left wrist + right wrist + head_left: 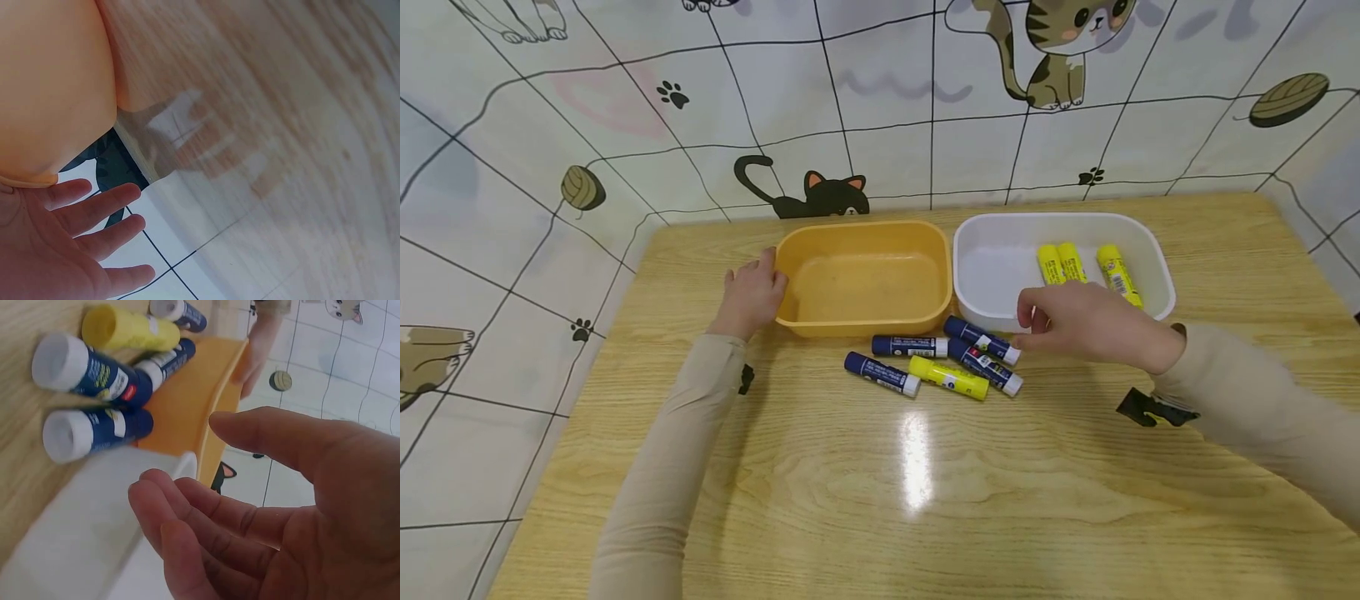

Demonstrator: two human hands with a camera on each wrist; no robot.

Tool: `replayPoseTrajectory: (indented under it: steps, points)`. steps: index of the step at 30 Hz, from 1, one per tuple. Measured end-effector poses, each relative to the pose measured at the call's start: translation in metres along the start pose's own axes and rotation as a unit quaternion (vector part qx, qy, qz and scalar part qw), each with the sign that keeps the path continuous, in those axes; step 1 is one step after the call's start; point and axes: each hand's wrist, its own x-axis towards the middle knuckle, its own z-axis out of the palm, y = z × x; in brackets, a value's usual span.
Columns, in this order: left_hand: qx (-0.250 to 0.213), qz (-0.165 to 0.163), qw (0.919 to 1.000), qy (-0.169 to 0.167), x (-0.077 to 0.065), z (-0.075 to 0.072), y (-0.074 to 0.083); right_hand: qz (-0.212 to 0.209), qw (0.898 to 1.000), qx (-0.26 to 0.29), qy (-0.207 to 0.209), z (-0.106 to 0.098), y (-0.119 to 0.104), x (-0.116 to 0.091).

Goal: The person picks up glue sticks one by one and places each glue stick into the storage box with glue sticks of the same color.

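My left hand (751, 293) rests at the left rim of an orange plastic basket (865, 327); in the left wrist view its fingers (103, 209) are spread and fairly straight beside the outer wall, the thumb hidden. My right hand (1093, 321) hovers over the front edge of a white basket (988, 275). Its fingers and thumb are apart and loosely bent, with nothing between them. Just left of it lie several dark blue glue sticks (880, 372) with white ends and one yellow glue stick (949, 377). Inside the white basket are yellow glue sticks (1117, 273), partly covered by the right hand.
Both baskets stand side by side at the back of a wooden table (850, 533), close to a wall covering (887, 100) printed with cats and a grid. A light reflection shows on the tabletop in front of the glue sticks.
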Motion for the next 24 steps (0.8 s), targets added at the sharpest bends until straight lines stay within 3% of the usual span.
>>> replayPoseTrajectory:
  steps: [10,15,24]
  points:
    - [0.0,0.0,1.0,0.006,0.0,0.002,0.0,-0.011,1.0,-0.016,-0.023,0.026,-0.009,-0.001]
    - [-0.003,0.002,1.0,0.005,-0.001,0.001,0.0,-0.035,0.997,-0.068,0.032,0.044,-0.009,0.0]
    - [-0.004,0.001,1.0,0.006,-0.002,0.0,0.001,-0.079,0.978,-0.161,0.108,0.06,-0.017,0.007]
